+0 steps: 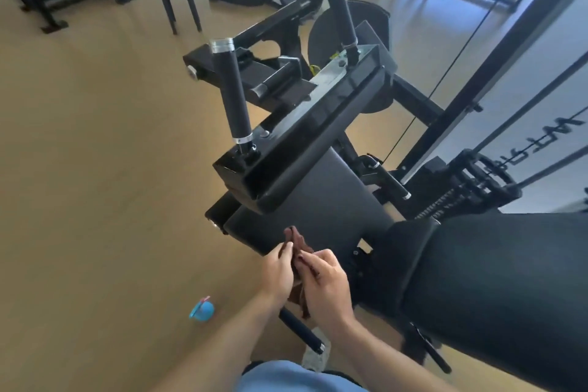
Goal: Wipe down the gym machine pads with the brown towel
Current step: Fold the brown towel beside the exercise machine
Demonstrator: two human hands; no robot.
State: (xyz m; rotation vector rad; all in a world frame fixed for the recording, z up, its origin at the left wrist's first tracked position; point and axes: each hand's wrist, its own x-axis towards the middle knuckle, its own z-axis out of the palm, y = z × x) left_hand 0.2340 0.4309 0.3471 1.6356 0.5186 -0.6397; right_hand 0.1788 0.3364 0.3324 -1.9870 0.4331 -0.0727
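Pinching the brown towel [299,251], left hand [277,274] and right hand [327,286] hover near the seat pad [318,200] edge.

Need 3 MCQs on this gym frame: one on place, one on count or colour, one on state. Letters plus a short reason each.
1. Where is the blue object?
A. On the seat pad
B. On the floor, left of the hands
C. On the stool

2. How many upright black handles with silver collars rise from the machine's top bar?
A. Two
B. Three
C. Four

3. What is the state of the brown towel?
A. Spread flat on a pad
B. Draped over a handle
C. Bunched between both hands

Key: 1 B, it lies on the tan floor left of the left hand. 2 A, the near handle and the far handle are the only two. 3 C, the left hand and right hand both hold it, bunched, in front of the seat pad.
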